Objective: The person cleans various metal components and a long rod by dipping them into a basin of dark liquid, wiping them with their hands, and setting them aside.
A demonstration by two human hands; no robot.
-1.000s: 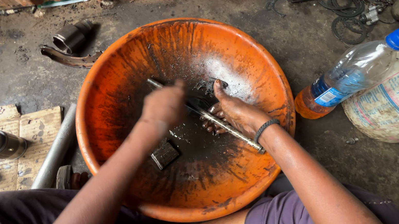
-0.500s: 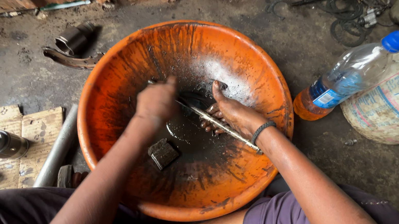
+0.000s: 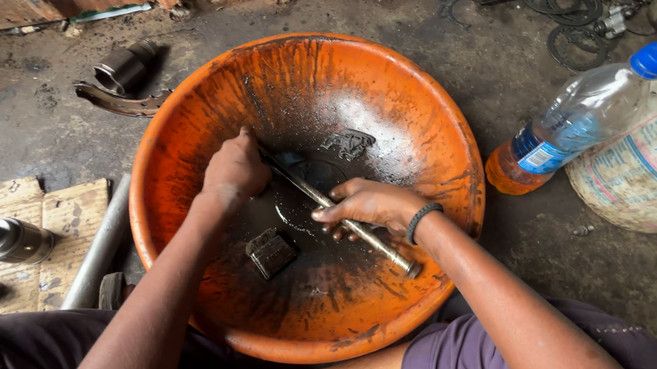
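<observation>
Inside an oil-blackened orange basin [image 3: 174, 188] holding a small metal block [image 3: 271, 252], left hand [image 3: 235, 170] and right hand [image 3: 368, 206] both grasp 1 metal rod [image 3: 341, 216].

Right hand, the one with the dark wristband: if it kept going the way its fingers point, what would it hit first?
The right hand points left along the metal rod. It would probably meet the left hand first, though the height gap is unclear.

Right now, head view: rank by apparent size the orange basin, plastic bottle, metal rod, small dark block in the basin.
1. orange basin
2. plastic bottle
3. metal rod, about as long as the bottle but much thinner
4. small dark block
</observation>
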